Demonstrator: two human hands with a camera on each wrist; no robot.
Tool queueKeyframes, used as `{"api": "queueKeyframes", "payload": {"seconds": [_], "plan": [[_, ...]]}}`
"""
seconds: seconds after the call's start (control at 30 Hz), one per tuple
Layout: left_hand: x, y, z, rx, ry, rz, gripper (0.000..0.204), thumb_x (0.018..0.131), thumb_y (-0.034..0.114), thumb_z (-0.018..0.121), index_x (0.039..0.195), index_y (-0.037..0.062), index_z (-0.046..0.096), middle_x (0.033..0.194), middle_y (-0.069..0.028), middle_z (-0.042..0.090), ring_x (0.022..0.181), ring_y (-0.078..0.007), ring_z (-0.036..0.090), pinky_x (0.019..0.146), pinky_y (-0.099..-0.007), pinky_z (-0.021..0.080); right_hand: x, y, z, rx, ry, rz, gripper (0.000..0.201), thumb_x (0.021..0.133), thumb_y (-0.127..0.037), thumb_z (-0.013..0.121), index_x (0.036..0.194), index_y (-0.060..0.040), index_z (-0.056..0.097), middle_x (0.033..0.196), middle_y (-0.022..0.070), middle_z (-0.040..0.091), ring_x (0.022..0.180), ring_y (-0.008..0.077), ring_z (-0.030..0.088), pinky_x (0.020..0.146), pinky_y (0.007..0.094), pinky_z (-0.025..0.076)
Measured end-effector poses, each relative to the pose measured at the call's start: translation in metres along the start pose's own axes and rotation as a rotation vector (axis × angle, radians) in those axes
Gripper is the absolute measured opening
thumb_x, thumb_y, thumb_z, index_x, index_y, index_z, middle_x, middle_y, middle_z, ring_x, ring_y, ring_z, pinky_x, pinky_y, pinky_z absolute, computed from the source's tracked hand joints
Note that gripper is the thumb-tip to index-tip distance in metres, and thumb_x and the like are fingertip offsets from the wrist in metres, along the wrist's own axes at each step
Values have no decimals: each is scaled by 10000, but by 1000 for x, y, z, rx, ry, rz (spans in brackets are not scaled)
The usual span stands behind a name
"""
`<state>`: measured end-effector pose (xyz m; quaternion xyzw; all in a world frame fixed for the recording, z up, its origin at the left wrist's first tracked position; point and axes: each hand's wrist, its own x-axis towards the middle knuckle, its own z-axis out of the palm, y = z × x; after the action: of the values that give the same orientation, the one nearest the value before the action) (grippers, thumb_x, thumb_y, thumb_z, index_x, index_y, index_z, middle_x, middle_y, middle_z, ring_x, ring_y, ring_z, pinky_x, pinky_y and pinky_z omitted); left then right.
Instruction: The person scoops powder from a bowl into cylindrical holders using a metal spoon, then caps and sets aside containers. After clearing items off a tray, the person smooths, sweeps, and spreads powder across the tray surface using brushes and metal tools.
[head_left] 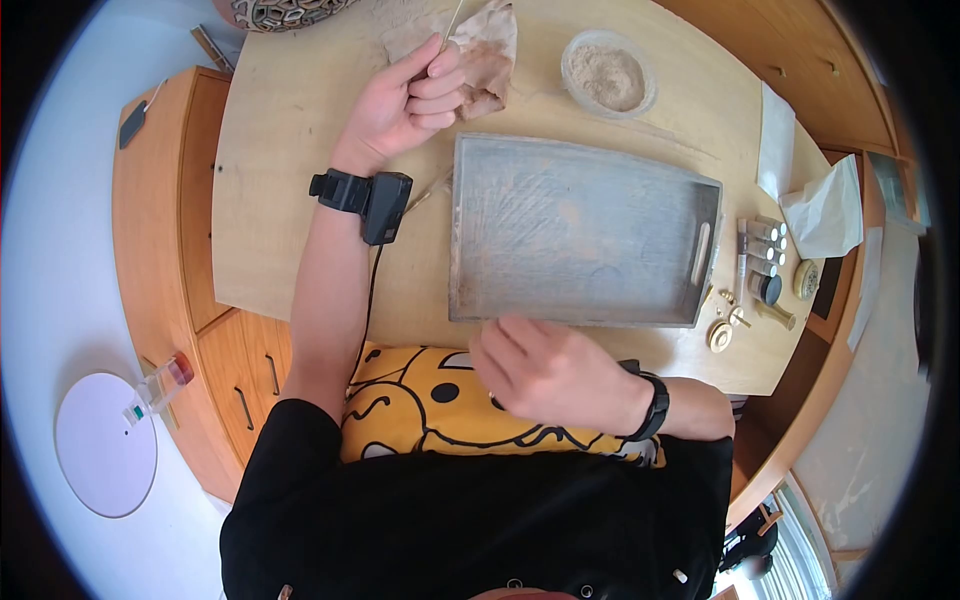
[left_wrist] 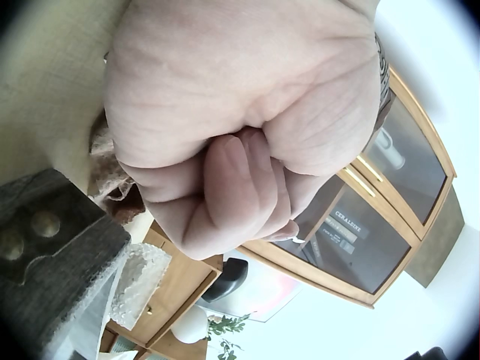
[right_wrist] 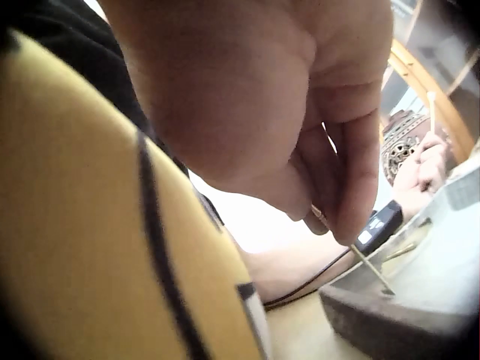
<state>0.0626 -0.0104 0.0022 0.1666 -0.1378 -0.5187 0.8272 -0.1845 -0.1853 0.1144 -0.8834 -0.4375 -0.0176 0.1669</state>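
Note:
My left hand [head_left: 410, 105] is raised over the table beyond the tray's left end, its fingers curled round a thin swab-like stick [right_wrist: 432, 112] with a white tip. In the left wrist view the curled fingers [left_wrist: 247, 180] hide most of that stick. Near the tray's front edge, my right hand [head_left: 545, 375] hovers above the cushion, palm down. Its thumb and fingertips pinch a thin light stick [right_wrist: 371, 268] that slants down toward the tray; the head view hides it. The grey wooden tray [head_left: 590, 230] has whitish streaks across its bottom and a handle slot.
Behind the tray stands a bowl of beige powder [head_left: 608, 78]; a stained cloth [head_left: 490, 60] lies near my left hand. Small bottles [head_left: 765, 245] and brass-coloured parts [head_left: 720, 336] are at the right. A thin tool [head_left: 430, 188] lies left of the tray. A yellow cushion [head_left: 400, 400] is before me.

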Motion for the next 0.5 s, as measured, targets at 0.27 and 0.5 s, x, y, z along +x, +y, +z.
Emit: {"api": "queueKeyframes", "payload": {"seconds": [0.27,0.5], "plan": [[0,0,0,-4,11,-3,332,1086,323,337,823,123,374,631,71,241,503,-40,207,429,-201,188,-5,-2,3,-20,-53,48,343,612,-93,624,919,59,628,818,65,553,768,175,559,615,236,498],[0,0,2,11,18,-6,332,1085,323,341,822,125,374,631,71,246,502,-40,217,428,-197,192,-6,8,1,4,-27,154,358,623,-89,644,949,59,635,845,67,575,793,178,571,640,242,512]]}}
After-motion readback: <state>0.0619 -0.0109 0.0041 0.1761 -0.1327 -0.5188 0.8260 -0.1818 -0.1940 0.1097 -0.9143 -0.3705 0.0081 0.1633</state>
